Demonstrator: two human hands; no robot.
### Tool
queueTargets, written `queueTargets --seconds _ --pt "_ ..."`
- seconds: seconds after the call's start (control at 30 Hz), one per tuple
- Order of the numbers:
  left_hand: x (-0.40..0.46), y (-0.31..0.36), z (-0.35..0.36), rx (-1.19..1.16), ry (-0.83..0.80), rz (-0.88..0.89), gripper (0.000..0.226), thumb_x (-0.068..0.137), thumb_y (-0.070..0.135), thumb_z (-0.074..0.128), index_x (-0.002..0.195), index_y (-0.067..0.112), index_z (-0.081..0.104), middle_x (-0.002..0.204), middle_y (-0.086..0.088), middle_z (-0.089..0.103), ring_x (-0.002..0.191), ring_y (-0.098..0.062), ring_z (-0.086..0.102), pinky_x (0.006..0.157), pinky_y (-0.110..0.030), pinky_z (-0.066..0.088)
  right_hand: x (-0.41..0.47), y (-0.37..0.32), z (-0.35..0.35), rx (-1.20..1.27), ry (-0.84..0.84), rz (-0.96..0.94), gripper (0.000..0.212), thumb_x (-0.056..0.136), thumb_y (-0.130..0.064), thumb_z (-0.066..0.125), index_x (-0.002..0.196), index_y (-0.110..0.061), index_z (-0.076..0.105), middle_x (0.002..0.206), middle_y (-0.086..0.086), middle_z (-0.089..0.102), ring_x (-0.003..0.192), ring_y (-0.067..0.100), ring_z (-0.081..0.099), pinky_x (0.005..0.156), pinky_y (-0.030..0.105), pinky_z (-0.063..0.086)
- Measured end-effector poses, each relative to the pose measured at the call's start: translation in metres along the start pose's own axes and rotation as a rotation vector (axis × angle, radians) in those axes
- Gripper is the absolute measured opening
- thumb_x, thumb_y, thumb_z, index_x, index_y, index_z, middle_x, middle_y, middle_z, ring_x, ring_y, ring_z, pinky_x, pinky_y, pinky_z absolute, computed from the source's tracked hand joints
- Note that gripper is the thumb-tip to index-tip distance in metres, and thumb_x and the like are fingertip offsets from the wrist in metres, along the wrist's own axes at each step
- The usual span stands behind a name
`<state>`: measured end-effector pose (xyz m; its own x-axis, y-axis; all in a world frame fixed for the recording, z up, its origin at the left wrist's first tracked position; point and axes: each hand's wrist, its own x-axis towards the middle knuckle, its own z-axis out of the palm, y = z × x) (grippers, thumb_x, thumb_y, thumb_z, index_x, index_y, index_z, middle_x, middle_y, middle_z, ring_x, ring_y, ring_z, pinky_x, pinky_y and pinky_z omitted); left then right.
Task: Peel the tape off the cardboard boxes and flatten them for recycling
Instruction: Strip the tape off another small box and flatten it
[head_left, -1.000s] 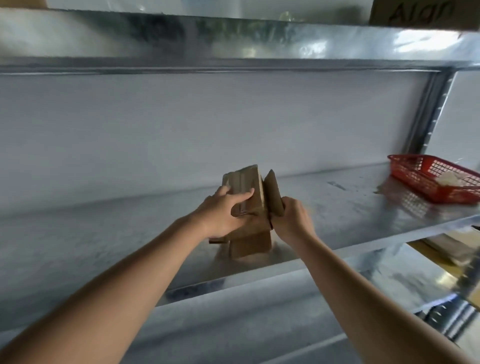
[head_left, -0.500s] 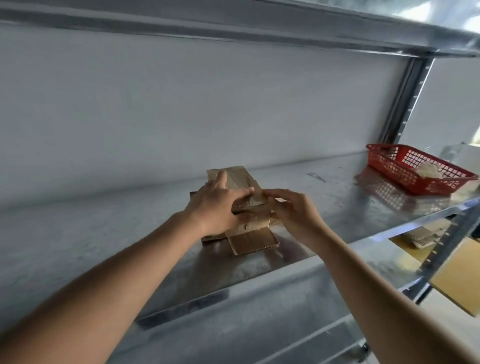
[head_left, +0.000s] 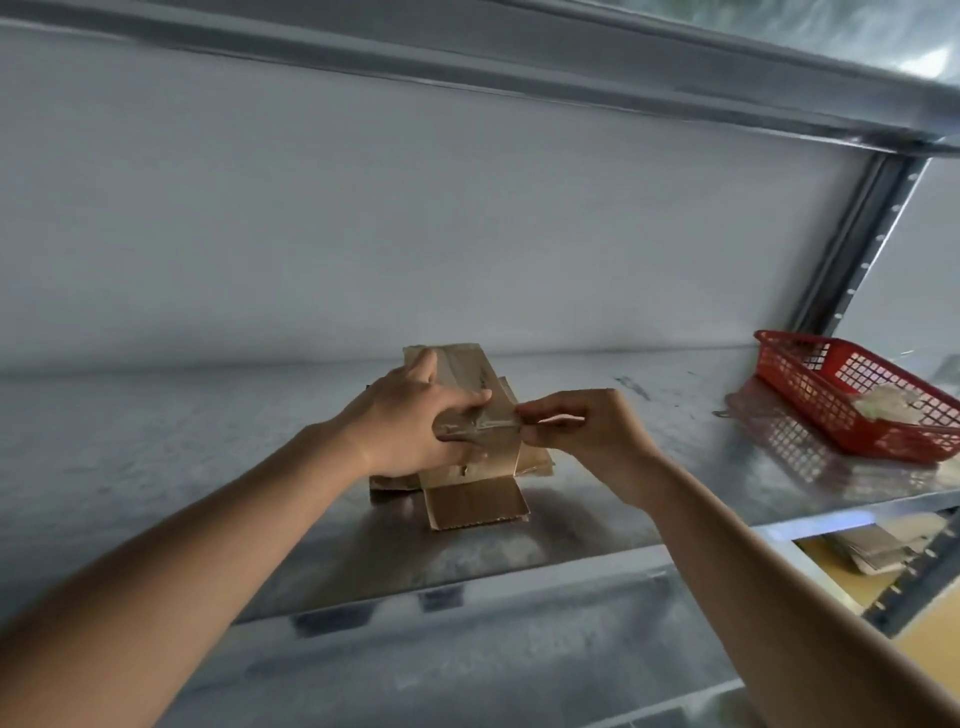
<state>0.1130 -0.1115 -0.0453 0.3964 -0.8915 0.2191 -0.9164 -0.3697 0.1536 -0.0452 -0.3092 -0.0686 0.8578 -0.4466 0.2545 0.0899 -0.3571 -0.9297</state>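
Two hands now work one small cardboard box (head_left: 470, 410) near the middle of the metal shelf (head_left: 182, 447), where a second ago they held it up on end with a flap sticking out; since then the box has gone down nearly flat, one flap lying forward on the shelf toward the person. The left hand (head_left: 410, 423) pins the box down, thumb across its top and fingers curled over the near edge. The right hand (head_left: 582, 423), which half a second ago reached in with fingers straight, now has thumb and forefinger pressed together on the end of a clear tape strip (head_left: 480, 426), drawn taut off the cardboard. My reading: flattening of this box is largely done and peeling has begun; the strip is only partly lifted. Around: a red basket (head_left: 810, 384) well apart at the right end of the shelf, holding a pale wad, probably peeled tape. More flat cardboard (head_left: 872, 553) shows on the level below, right. Nothing blocks the pull to the right. The tape may tear or lift paper fibres.
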Motion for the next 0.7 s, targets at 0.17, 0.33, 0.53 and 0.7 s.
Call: queueTargets --seconds 0.17,0.33,0.53,0.7 --pt "0.0 0.002 0.001 -0.01 0.003 -0.04 0.085 0.074 0.084 0.059 0.151 0.056 0.038 0.103 0.009 0.03 0.088 -0.007 0.042 0.077 -0.028 0.042 0.009 0.0 -0.003 0.418 -0.05 0.294 0.02 0.082 0.012 0.074 0.1 0.004 0.077 0.099 0.016 0.078 0.091 0.022 0.075 0.088 0.029 0.061" --pt "0.002 0.004 -0.001 0.016 -0.009 -0.057 0.08 0.078 0.082 0.06 0.151 0.057 0.038 0.105 0.009 0.032 0.088 -0.006 0.044 0.075 -0.025 0.039 0.009 0.007 -0.004 0.5 -0.12 0.414 0.022 0.075 0.011 0.074 0.096 0.004 0.076 0.093 0.023 0.075 0.078 0.03 0.076 0.075 0.036 0.065" --pt "0.002 0.004 -0.002 0.034 -0.027 -0.051 0.077 0.08 0.081 0.058 0.151 0.056 0.038 0.105 0.009 0.032 0.087 -0.006 0.044 0.08 -0.027 0.043 0.001 0.017 0.008 0.449 0.016 0.299 0.016 0.084 0.012 0.072 0.093 0.0 0.076 0.093 0.021 0.076 0.074 0.028 0.075 0.078 0.039 0.065" --pt "0.004 0.002 -0.001 0.065 -0.074 -0.029 0.076 0.085 0.08 0.055 0.153 0.054 0.034 0.133 0.011 0.035 0.115 -0.011 0.049 0.099 -0.031 0.045 0.004 0.012 0.01 0.361 -0.016 0.349 0.015 0.092 0.009 0.066 0.103 -0.001 0.072 0.096 0.023 0.075 0.076 0.031 0.073 0.077 0.045 0.065"
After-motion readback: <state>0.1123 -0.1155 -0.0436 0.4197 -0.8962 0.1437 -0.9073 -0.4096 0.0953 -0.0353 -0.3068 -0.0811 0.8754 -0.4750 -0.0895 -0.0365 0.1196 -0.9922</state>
